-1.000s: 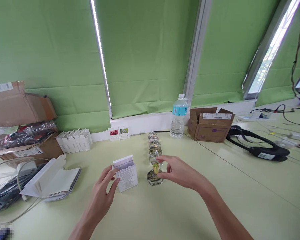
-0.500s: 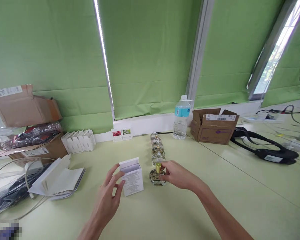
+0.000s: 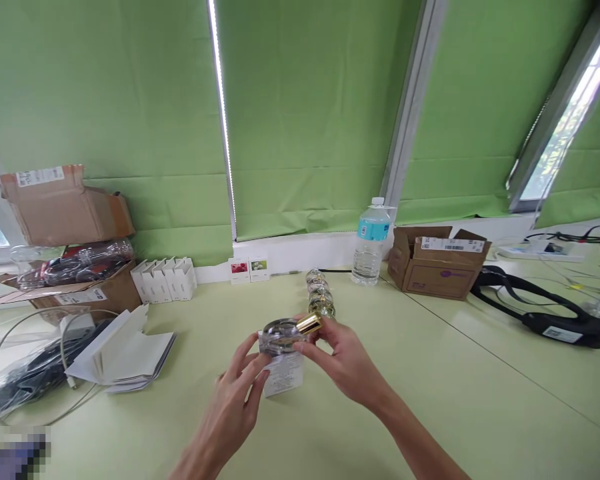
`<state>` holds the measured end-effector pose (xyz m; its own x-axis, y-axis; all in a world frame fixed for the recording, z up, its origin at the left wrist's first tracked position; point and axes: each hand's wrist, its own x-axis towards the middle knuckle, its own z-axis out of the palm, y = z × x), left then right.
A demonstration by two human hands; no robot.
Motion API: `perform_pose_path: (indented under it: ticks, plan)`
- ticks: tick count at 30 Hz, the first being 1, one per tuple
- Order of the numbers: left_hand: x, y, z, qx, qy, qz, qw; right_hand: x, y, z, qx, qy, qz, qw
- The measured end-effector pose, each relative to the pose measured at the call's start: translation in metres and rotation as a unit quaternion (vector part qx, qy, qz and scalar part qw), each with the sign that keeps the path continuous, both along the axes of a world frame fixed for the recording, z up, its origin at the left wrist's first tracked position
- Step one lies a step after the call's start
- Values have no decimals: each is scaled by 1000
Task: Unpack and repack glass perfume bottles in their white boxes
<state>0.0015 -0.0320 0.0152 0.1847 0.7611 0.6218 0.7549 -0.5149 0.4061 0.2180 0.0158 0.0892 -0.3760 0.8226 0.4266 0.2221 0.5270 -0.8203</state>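
Observation:
My right hand (image 3: 349,363) grips a perfume bottle (image 3: 281,337) of clear glass with a shiny gold cap. The bottle is tilted on its side over the open top of a small white box (image 3: 285,376), its base toward the left. Printed text covers the front of the box, which stands on the table. My left hand (image 3: 239,388) holds the box at its left side, fingertips close to the bottle. Behind my right hand, several more perfume bottles (image 3: 321,297) stand in a row leading away; the nearest is partly hidden.
Several small white boxes (image 3: 164,280) stand at the back left, beside cardboard boxes (image 3: 75,213). Folded white papers (image 3: 130,360) and a bagged cable (image 3: 45,367) lie left. Two small picture cards (image 3: 250,269), a water bottle (image 3: 371,247), a brown carton (image 3: 436,265) and a black headset (image 3: 555,323) are farther back.
My right hand has lifted the perfume bottle off the table, tipped it over and moved it left above the white box. My left hand stays at the box. The view has shifted slightly.

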Motion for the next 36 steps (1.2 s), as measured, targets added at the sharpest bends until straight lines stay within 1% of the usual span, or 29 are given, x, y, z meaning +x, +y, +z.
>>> perform_pose_path:
  ticks: [3, 6, 11, 17, 23, 26, 31, 33, 36]
  plan:
    - [2, -2, 2, -1, -2, -13, 1000, -6, -5, 2, 39, -44, 0, 998]
    - [2, -2, 3, -14, -10, -19, 1000, -4, -5, 4, 48, -51, 11, 997]
    - [4, -1, 1, -46, -72, -29, 996, -2, -2, 4, 68, -99, 0, 993]
    - [7, 0, 1, -50, -126, -40, 990, -3, -4, 1, 54, -130, 13, 990]
    - [7, -3, 1, -95, -109, -10, 989, -7, -9, 3, 81, -135, 23, 987]
    - [7, -3, 1, -83, -108, -8, 991, -11, -11, 5, 98, -131, 18, 986]
    - [9, -2, 6, -66, -107, -48, 991, -17, -15, 5, 130, -146, 1, 981]
    - [10, -1, 9, -59, -107, -58, 991, -17, -15, 2, 127, -145, -1, 981]
    - [10, -1, 10, -55, -106, -57, 991, -17, -15, -1, 113, -135, -13, 984]
